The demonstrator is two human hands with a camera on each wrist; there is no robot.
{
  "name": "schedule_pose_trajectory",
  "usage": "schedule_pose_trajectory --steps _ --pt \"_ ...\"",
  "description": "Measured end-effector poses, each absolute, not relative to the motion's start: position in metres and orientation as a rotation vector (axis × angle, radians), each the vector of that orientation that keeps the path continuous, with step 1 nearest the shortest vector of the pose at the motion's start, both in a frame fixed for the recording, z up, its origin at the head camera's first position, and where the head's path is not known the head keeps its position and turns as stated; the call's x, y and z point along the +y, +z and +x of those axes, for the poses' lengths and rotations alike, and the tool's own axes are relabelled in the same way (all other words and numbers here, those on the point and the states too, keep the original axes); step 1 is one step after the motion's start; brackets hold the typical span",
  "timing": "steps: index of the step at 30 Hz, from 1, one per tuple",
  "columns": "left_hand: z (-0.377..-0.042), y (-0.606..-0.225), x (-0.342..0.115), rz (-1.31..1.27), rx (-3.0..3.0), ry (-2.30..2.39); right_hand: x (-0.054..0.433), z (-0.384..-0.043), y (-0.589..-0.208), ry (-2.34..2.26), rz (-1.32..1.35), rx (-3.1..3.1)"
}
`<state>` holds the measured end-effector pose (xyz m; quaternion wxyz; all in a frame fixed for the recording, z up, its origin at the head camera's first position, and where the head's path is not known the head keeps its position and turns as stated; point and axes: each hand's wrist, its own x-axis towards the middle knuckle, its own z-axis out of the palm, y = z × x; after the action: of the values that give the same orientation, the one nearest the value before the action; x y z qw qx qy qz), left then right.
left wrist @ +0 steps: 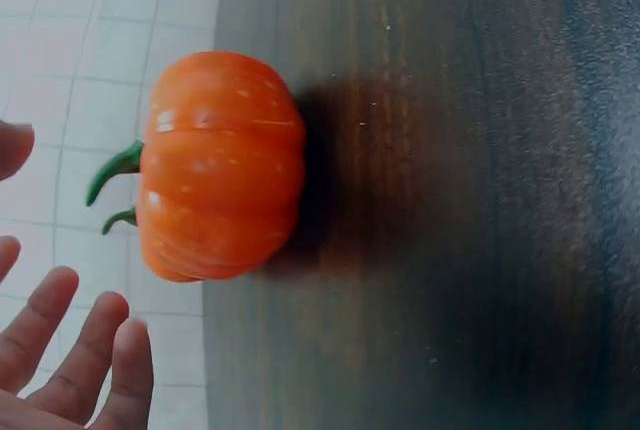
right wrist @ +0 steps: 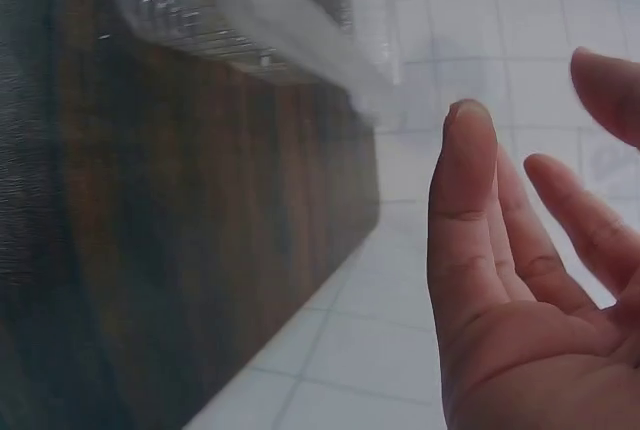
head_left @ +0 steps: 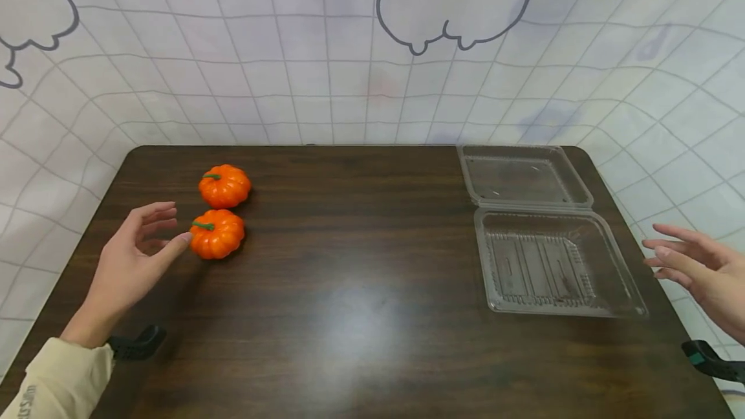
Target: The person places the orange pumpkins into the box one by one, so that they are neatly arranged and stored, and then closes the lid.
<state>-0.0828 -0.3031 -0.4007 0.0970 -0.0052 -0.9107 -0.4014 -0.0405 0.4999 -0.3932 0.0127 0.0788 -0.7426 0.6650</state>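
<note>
Two small orange pumpkins with green stems sit one behind the other on the left of the dark table. My left hand [head_left: 130,254] is beside the nearer pumpkin [head_left: 217,234], its thumb tip right at that pumpkin's left side in the head view, fingers spread and holding nothing. The farther pumpkin [head_left: 225,186] stands just behind. In the left wrist view the nearer pumpkin [left wrist: 222,165] mostly hides the other one. My right hand [head_left: 701,270] hovers off the table's right edge with loosely bent fingers and nothing in it, to the right of a clear plastic container [head_left: 485,264].
The container's lid [head_left: 526,176] lies folded open behind its base, near the back right corner of the wooden table [head_left: 361,264]. A white gridded cloth [head_left: 349,70] rises behind the table and at both sides.
</note>
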Motion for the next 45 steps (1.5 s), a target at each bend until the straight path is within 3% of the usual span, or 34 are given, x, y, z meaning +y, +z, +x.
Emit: schedule_pose_trajectory --steps 11,26,45 --pt "-0.083 -0.421 -0.300 -0.087 -2.552 -1.488 0.516 -0.025 -0.430 2.144 0.131 -2.408" --pt "-0.081 -0.437 -0.293 -0.011 -2.608 -1.427 0.506 -0.015 -0.423 2.626 -0.097 -2.272" --pt "-0.088 -0.438 -0.285 0.023 -2.706 -1.284 0.497 -0.018 -0.424 2.847 0.019 -2.138"
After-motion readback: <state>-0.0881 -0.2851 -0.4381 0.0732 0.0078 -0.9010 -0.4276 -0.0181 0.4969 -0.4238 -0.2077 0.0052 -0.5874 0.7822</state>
